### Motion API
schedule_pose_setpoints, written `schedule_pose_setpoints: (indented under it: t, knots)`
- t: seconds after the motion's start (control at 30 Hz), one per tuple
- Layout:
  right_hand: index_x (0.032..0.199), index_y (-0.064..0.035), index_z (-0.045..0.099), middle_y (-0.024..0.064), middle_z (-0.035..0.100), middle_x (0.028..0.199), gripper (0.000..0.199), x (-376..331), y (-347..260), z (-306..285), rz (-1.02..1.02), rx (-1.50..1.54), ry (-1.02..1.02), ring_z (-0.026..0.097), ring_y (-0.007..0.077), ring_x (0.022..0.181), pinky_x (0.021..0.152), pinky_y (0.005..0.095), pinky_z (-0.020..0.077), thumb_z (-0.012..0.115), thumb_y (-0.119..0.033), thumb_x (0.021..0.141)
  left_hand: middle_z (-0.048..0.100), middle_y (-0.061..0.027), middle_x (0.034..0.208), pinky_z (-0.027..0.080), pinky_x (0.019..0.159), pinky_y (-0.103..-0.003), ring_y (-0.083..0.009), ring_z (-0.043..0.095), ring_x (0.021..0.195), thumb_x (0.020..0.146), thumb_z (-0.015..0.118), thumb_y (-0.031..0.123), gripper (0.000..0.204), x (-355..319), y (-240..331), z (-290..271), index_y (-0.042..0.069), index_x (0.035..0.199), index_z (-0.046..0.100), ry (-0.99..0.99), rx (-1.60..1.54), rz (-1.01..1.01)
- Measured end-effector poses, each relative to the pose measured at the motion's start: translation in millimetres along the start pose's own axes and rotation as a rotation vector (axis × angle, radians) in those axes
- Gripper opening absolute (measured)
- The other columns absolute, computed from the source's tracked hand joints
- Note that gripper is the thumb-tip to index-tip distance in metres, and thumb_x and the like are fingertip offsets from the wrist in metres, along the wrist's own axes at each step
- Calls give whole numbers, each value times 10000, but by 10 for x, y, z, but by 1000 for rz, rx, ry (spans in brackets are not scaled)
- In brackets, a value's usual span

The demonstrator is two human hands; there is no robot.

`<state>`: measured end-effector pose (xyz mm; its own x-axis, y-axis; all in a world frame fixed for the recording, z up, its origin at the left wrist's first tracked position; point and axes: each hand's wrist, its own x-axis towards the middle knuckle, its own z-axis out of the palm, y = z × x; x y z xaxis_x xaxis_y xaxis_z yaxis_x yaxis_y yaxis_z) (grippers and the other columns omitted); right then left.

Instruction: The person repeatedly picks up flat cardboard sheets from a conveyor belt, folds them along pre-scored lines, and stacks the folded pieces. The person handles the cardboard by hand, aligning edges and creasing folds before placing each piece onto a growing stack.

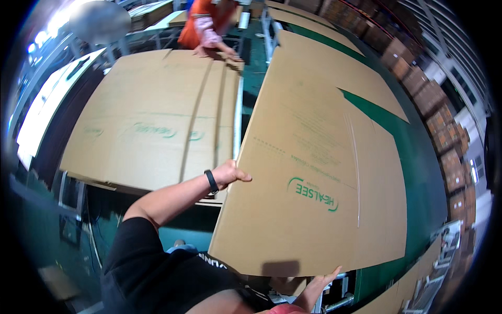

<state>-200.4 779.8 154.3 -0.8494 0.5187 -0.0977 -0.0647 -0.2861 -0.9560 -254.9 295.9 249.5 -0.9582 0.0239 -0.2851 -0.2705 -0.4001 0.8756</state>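
Note:
A large flat brown cardboard sheet (314, 157) with green and faint dark printing is held tilted in front of me. My left hand (232, 175) grips its left edge, thumb on the front face, the other fingers hidden behind; a dark band circles that wrist. At the lower edge my right hand (325, 279) has hold of the sheet, its fingers partly out of sight beneath. To the left, overlapping flat cardboard sheets (136, 110) with green print lie on a table. Beyond them, a co-worker's hands (219, 51) rest on the far edge of those sheets.
Under and beyond my sheet runs a long green surface (418, 172) with more cardboard sheets (361, 73) on it. Stacked brown boxes (447, 125) line the right side. A co-worker in orange (201, 23) stands at the far side. Metal rails (423, 285) are at lower right.

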Motion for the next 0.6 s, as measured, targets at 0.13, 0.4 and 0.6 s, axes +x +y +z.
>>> schedule_pose_setpoints:
  t: [0.13,0.4,0.6]
  knots:
    - [1362,-65,454,96,468,1400,531,-502,619,134,531,724,-113,423,312,1282,1078,511,324,498,-390,944,673,-116,1030,539,811,-364,-209,661,900,718,722,31,508,-881,336,-1211,-10,1202,571,95,102,102]
    - [1268,-72,540,113,574,1272,433,-2813,993,1821,837,617,-447,528,293,1184,1026,475,418,653,-121,853,662,-87,1010,528,805,-307,-157,639,877,764,735,184,549,-2836,927,-4107,-45,1217,528,540,385,100]
    - [1218,-42,532,114,609,1129,281,-4636,1522,2769,960,219,-1158,616,260,1016,819,404,549,553,-88,942,667,-127,1014,490,841,-359,-261,632,938,829,649,188,424,-4250,1502,-5328,13,1204,559,1239,1218,-71]
